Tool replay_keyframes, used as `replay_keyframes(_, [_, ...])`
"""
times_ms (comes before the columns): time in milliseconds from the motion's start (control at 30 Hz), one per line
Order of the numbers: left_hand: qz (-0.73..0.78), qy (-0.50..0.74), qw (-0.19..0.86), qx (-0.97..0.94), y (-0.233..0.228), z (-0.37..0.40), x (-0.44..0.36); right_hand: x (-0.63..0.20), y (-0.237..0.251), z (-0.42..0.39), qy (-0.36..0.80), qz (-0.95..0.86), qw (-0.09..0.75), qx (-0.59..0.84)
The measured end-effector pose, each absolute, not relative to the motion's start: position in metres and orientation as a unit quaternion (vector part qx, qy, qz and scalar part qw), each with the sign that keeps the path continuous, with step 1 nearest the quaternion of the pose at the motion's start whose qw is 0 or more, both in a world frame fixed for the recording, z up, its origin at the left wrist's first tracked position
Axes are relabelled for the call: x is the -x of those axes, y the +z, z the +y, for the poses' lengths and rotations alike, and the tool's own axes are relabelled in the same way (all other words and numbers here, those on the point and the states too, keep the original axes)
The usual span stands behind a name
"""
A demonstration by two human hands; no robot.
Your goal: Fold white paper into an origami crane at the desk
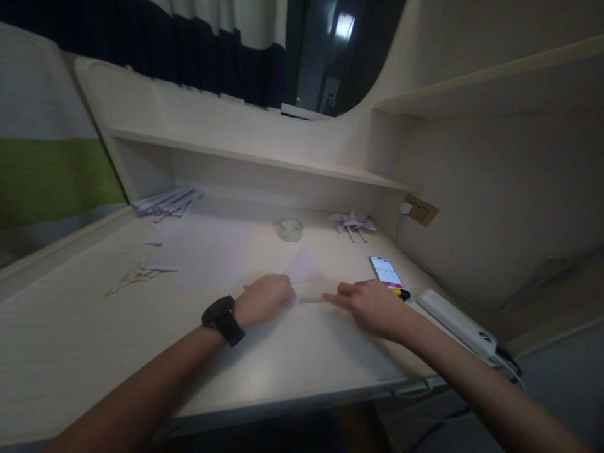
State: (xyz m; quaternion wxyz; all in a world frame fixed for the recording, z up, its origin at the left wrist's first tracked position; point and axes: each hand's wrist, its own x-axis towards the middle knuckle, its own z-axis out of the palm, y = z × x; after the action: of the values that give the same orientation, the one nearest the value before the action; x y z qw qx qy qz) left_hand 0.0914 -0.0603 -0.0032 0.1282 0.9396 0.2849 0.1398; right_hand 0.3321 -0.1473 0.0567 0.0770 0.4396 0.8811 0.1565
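Observation:
My left hand (267,299), with a black watch on its wrist, has its fingers closed near the middle of the desk. Motion blurs the small pale thing in its fingertips; a thin end shows behind the hand. My right hand (370,305) is closed around a yellow-and-black-handled tool (402,294), its forefinger stretched along it. A narrow greyish shaft (311,300) points from the right hand towards my left fingertips. I cannot tell whether it touches them. Just beyond both hands lies a folded white paper triangle (303,265).
A tape roll (289,230) and paper pinwheels (352,221) stand farther back. White sheets (207,245), rolled paper sticks (167,201) and small pale sticks (136,275) lie left. A lit phone (385,270) and white power strip (455,321) lie right. A shelf (259,160) overhangs the back.

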Motion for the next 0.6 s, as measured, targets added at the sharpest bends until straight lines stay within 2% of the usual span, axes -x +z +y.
replay_keyframes(300, [0.280, 0.102, 0.041, -0.954, 0.001, -0.065, -0.096, -0.330, 0.060, -0.145, 0.158, 0.888, 0.084, -0.423])
replay_keyframes(600, [0.348, -0.069, 0.128, -0.926, 0.031, -0.050, -0.118, -0.326, 0.061, -0.147, 0.162, 0.885, 0.091, -0.427])
